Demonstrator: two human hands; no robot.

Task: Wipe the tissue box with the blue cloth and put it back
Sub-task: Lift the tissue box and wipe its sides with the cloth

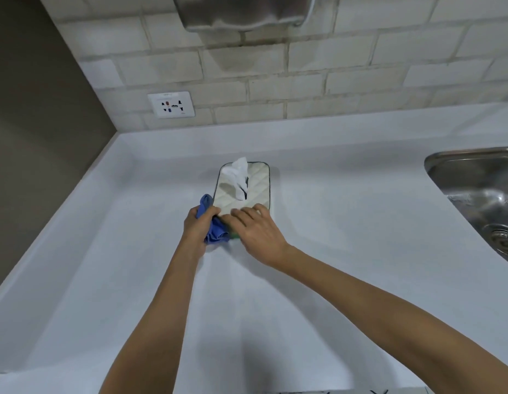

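A cream quilted tissue box [257, 182] with a dark green rim lies on the white counter [346, 223], a white tissue [238, 174] sticking up from its slot. My left hand [196, 226] is bunched around the blue cloth [215, 231], pressing it against the box's near left corner. My right hand [255, 226] rests on the box's near end, fingers spread over its top edge, holding it in place. The box's near side is hidden behind both hands.
A steel sink [480, 189] is set into the counter at the right. A wall socket [171, 104] sits on the tiled wall behind, and a metal dispenser [241, 11] hangs above. A brown wall [34, 123] closes the left side.
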